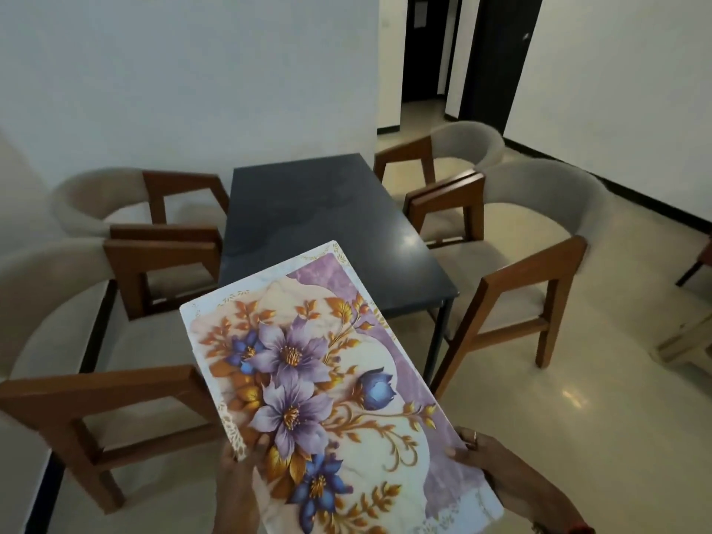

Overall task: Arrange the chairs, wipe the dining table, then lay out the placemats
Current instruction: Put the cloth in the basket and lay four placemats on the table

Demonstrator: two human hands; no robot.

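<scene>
Placemat (339,383): a floral mat in purple, blue and gold, held in the air at 6 o'clock of the view, tilted, with its far corner overlapping the near end of the table.
Left hand (240,483): grips the mat's left edge, thumb laid on top of the print.
Right hand (497,466): clasps the mat's right edge, fingers curled over the rim.
Dining table (308,210): dark top at 12 o'clock from the mat, bare.
Chairs: two at 9 to 10 o'clock, near chair (115,379) and far chair (146,202); two at 2 to 3 o'clock, near chair (531,271) and far chair (450,156); all face the table.
</scene>
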